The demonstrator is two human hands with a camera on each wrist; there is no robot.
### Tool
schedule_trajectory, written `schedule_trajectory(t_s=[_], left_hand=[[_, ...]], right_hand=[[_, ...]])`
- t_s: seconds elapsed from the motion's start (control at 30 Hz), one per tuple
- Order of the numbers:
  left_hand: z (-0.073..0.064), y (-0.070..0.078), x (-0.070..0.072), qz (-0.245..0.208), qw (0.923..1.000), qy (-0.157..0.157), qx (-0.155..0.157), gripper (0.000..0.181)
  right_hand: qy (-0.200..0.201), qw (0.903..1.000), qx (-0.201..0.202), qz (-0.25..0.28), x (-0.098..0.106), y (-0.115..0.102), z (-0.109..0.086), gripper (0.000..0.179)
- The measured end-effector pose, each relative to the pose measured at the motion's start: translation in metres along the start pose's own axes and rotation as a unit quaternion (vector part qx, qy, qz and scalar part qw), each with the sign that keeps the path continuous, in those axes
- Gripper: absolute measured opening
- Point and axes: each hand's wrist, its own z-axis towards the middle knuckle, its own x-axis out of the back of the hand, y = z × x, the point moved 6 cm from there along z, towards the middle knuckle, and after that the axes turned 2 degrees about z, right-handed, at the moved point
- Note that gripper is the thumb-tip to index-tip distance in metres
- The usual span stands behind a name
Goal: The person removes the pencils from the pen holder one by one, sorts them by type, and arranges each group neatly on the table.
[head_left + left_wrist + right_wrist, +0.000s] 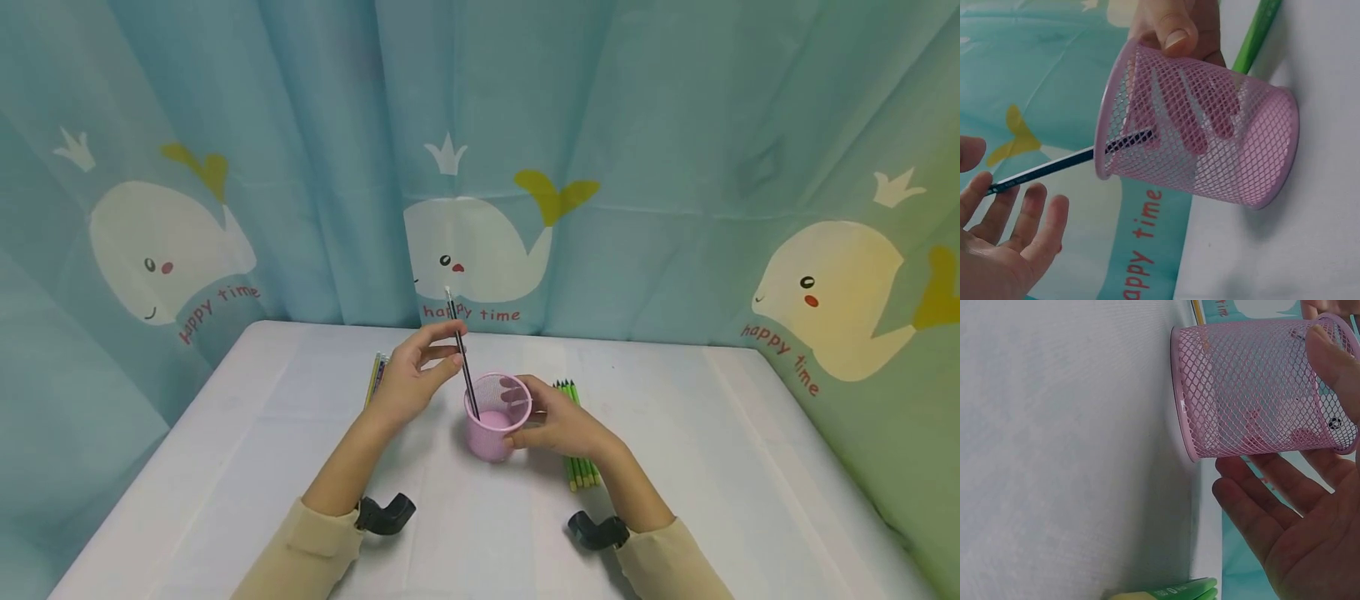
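Observation:
My left hand [408, 383] pinches a slim dark pencil [467, 371] between thumb and fingers, near its upper part. The pencil slants down through the mouth of a pink mesh pen holder [486, 442], and its lower end shows inside through the mesh in the left wrist view. My right hand [557, 423] grips the pen holder from the right, thumb on the near side and fingers round the far side. In the right wrist view the holder's base rim [1186, 406] shows near the white tabletop; whether it touches is hard to tell.
A row of green pencils [583, 471] lies on the white table [675, 433], partly under my right hand. Several yellow and dark pencils [375, 375] lie behind my left wrist. A blue whale-print curtain [660, 167] hangs along the table's back edge.

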Motion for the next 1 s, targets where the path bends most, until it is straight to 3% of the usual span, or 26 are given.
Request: schedule_trajectory(t_s=[0.2,0.7,1.0], left_hand=[[0.0,0.003,0.005,-0.047,0.9987,0.01,-0.017,0.047],[-0.001,0.009,0.019,-0.078,0.9947,0.063,-0.022,0.042],[-0.001,0.009,0.018,-0.1,0.9934,0.054,-0.015,0.044]], right_hand=[[-0.001,1.0,0.001,0.001,0.0,-0.001,0.0,0.079],[0.002,0.9999,0.001,-0.012,-0.001,0.0,0.0,0.079],[-0.003,1.0,0.006,0.002,-0.001,0.001,0.0,0.077]])
